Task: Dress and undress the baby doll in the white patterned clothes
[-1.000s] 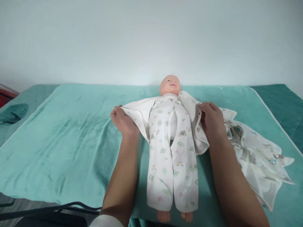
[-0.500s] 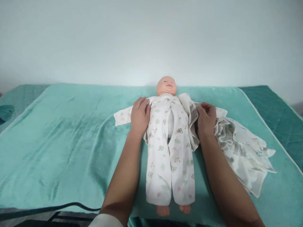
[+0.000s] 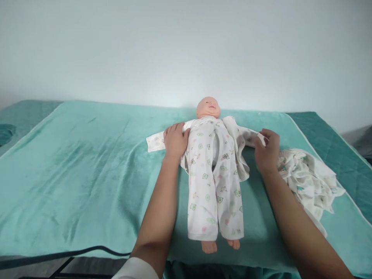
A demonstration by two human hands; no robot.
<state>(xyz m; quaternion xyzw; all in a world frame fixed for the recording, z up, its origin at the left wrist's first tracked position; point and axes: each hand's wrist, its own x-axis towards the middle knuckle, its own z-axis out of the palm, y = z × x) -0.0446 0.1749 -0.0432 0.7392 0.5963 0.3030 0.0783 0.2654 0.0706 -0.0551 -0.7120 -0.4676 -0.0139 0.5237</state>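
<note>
A baby doll [image 3: 208, 107] lies on its back on a teal blanket [image 3: 87, 162], dressed in a white printed sleepsuit [image 3: 213, 182]. The suit's front is open down the middle. My left hand [image 3: 175, 140] rests flat, fingers together, on the suit's left shoulder beside the spread sleeve [image 3: 155, 142]. My right hand [image 3: 267, 149] is closed on the suit's right sleeve [image 3: 247, 137], pulled out sideways from the doll. The doll's bare feet [image 3: 221, 245] stick out near the blanket's front edge.
A crumpled white printed cloth [image 3: 310, 184] lies on the blanket just right of my right hand. Darker green bedding [image 3: 334, 135] shows at the right and far left. A dark cable [image 3: 58, 256] runs along the front edge. A pale wall stands behind.
My left hand moved from the sleeve's end onto the doll's shoulder. My right hand slid outward to the right, drawing the sleeve out with it.
</note>
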